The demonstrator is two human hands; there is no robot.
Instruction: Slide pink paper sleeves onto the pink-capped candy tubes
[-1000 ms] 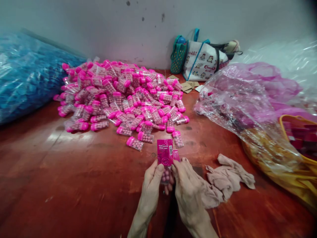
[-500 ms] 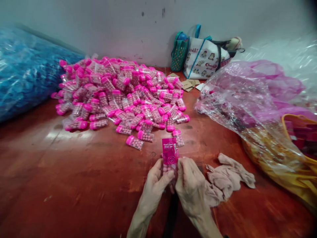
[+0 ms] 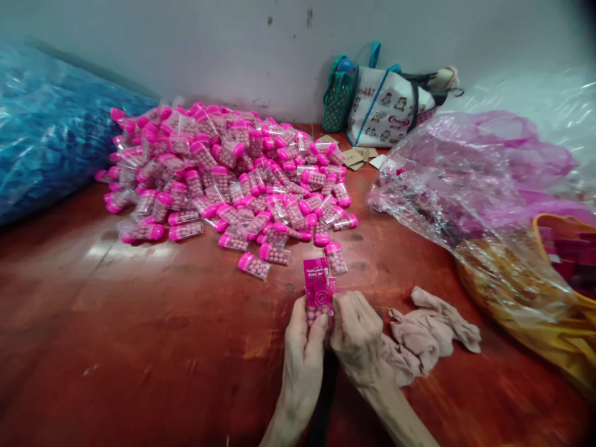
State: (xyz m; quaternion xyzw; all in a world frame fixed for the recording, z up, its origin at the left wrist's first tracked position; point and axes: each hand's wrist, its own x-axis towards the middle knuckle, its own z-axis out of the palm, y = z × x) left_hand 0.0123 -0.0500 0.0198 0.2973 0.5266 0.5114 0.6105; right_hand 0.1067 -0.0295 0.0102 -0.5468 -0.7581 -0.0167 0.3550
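Observation:
Upright in my left hand is a small clear candy bottle with round pink candies showing. Over its top stands a magenta printed sleeve, with white lettering and swirls. My left thumb presses across the front of the bottle. Curled closed against the right edge of bottle and sleeve is my right hand; its fingertips are hidden, so what they pinch cannot be made out. Just beyond lies a loose pink-capped candy bottle, and behind it a big heap of the same bottles.
A crumpled beige cloth lies right of my hands. Farther right are a clear plastic bag and a yellow bag holding dark magenta pieces. A blue-filled plastic sack bulges at left. Cardboard scraps and a white tote are by the wall.
My left forearm has shifted right and stands more upright. My right hand has curled tighter and turned beside the sleeve. The bottle stays in nearly the same place.

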